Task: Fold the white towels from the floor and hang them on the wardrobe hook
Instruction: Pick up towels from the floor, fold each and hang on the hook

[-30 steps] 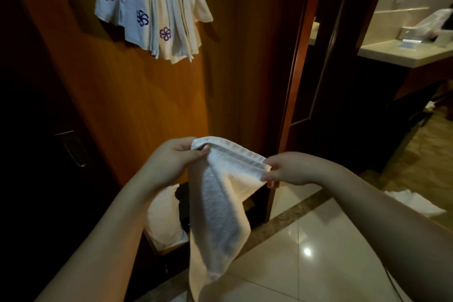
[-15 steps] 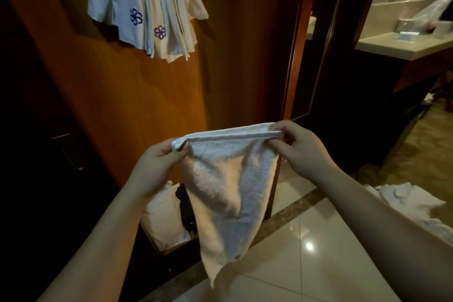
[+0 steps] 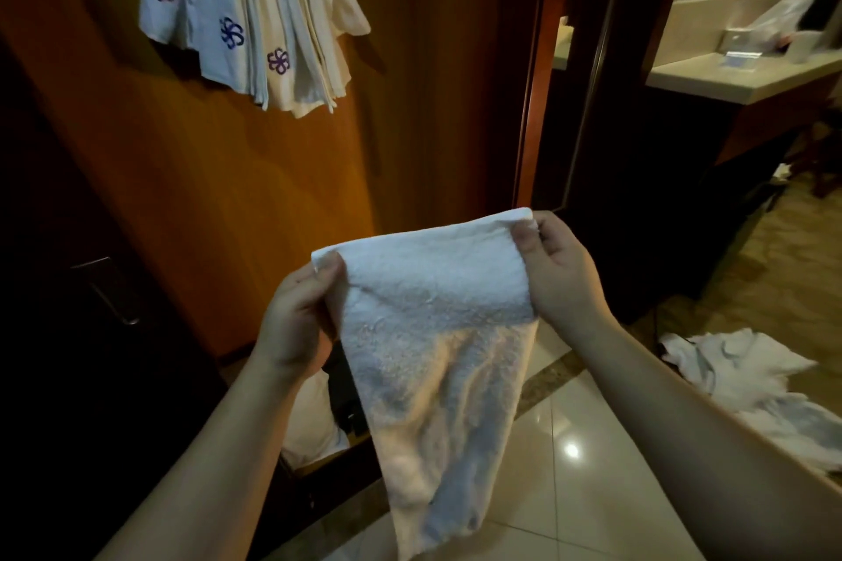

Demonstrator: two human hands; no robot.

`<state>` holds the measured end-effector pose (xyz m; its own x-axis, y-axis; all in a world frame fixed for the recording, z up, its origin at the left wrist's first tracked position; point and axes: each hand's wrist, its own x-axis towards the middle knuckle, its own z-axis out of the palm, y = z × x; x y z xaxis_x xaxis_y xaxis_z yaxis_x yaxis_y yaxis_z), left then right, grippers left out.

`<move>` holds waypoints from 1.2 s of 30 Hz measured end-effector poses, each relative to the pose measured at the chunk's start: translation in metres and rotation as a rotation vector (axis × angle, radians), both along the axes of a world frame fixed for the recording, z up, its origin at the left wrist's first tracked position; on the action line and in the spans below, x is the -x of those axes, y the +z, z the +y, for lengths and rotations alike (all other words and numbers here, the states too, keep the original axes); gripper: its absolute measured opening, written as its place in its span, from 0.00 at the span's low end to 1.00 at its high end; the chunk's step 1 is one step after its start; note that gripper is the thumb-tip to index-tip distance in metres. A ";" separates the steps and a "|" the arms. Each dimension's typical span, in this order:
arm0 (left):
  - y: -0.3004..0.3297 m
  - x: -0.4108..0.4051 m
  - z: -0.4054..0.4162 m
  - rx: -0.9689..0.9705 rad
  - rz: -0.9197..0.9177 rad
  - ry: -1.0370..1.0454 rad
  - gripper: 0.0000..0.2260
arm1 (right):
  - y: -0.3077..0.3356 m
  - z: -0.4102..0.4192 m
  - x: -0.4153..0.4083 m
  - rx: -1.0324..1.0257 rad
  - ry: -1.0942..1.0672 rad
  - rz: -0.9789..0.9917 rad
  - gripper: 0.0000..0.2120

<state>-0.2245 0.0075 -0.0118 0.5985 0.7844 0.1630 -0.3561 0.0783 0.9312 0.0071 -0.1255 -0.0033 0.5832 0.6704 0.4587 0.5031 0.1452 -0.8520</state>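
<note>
A white towel [image 3: 437,333] hangs in front of me, stretched flat along its top edge and tapering downward. My left hand [image 3: 298,319] pinches its upper left corner. Its upper right corner is pinched by my right hand [image 3: 558,273]. Several folded white towels with flower marks [image 3: 255,18] hang bunched high on the orange wooden wardrobe panel [image 3: 228,205]; the hook itself is hidden behind them. More white towels [image 3: 747,374] lie crumpled on the floor at the right.
A dark wardrobe door with a metal handle [image 3: 111,292] stands at the left. A white bag or pillow [image 3: 314,419] sits low behind the towel. A counter [image 3: 738,77] with items stands far right. Glossy floor tiles [image 3: 574,469] lie below.
My hands have drawn apart and spread the towel's top edge wide. The towel, bunched and narrow a second ago, now hangs flatter. The view has shifted slightly toward the floor pile.
</note>
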 end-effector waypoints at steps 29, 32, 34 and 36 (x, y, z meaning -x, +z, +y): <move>-0.006 -0.026 -0.023 0.101 0.221 0.215 0.13 | -0.029 -0.001 0.008 0.266 0.163 0.578 0.15; -0.025 -0.039 -0.050 0.050 0.392 0.415 0.14 | -0.041 0.001 0.040 0.298 -0.117 0.368 0.13; -0.031 -0.046 -0.070 0.000 0.433 0.493 0.13 | -0.047 -0.002 0.058 0.253 -0.170 0.307 0.13; -0.034 -0.050 -0.087 -0.019 0.351 0.495 0.11 | -0.051 -0.006 0.074 0.210 -0.094 0.340 0.15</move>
